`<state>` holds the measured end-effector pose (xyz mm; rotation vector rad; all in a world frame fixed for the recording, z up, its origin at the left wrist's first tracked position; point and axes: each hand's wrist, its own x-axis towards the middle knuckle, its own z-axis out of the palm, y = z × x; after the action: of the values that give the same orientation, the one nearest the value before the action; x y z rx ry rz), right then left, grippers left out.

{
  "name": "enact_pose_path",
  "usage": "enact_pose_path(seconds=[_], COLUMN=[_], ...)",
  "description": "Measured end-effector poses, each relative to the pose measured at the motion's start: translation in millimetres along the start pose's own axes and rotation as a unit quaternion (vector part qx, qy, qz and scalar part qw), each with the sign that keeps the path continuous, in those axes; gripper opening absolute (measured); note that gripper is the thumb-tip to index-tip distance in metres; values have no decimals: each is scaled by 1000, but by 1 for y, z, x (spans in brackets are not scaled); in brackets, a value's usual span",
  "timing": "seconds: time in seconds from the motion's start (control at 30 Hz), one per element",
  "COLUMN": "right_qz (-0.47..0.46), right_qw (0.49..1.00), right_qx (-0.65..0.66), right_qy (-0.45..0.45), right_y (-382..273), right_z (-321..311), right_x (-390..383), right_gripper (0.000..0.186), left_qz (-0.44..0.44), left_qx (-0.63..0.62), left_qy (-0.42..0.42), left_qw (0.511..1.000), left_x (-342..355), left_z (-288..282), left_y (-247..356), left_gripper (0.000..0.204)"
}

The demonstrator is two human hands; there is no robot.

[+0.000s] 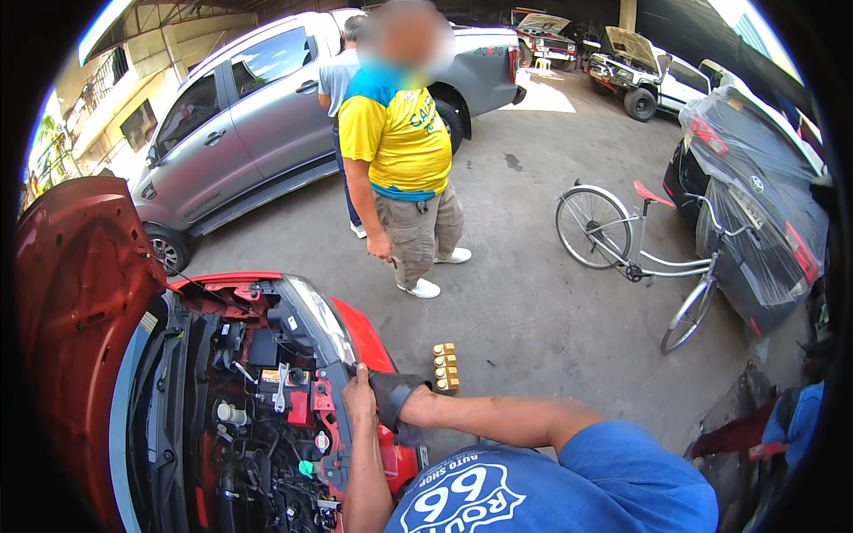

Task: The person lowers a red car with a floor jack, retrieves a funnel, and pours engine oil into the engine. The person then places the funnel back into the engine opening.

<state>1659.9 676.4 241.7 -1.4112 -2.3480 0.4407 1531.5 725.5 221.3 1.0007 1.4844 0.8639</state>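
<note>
My left hand [360, 397] is closed, its fingers pinching the edge of a black, glove-like covering [391, 395]. That dark covering wraps the end of my right arm, so my right hand's fingers are hidden and their pose cannot be made out. Both hands are at the front corner of a red car, beside its headlight [317, 311]. Left of them lies the uncovered engine bay [258, 453], where a metal wrench-like tool [283, 388] rests near the battery [283, 377]. A red hood [80, 338] stands raised at the far left.
Several gold bottles [446, 366] stand on the floor just beyond my right forearm. A person in a yellow shirt [400, 138] stands ahead, another behind. A grey pickup [267, 124] is parked beyond; a bicycle [653, 244] and a plastic-covered dark car [755, 204] are at right.
</note>
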Motion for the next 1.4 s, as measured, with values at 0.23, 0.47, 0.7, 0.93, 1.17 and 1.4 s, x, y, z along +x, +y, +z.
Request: enact_pose_path(seconds=[0.23, 0.47, 0.7, 0.93, 1.17, 1.4], right_qz=[141, 199, 205, 56, -3, -15], right_qw=[946, 836, 905, 998, 1000, 1000], right_qx=[289, 509, 342, -6, -13, 9], right_qy=[39, 43, 149, 18, -23, 10], right_y=[-8, -28, -27, -25, -22, -22], right_z=[-19, -68, -77, -26, -3, -13], right_x=[-1, -32, -25, -5, -2, -6], right_gripper=[39, 26, 32, 28, 24, 21], left_qz=[-36, -5, 11, -65, -79, -67], left_qx=[-300, -505, -516, -419, -312, -267], left_qy=[-66, -188, -179, -46, 8, 24], left_qw=[951, 843, 837, 904, 947, 961], left_x=[-4, 10, 7, -7, -23, -29], left_z=[2, -31, -32, -16, -13, -11], left_y=[-7, -32, -34, -18, -16, -5], left_gripper=[46, 35, 38, 44, 48, 48])
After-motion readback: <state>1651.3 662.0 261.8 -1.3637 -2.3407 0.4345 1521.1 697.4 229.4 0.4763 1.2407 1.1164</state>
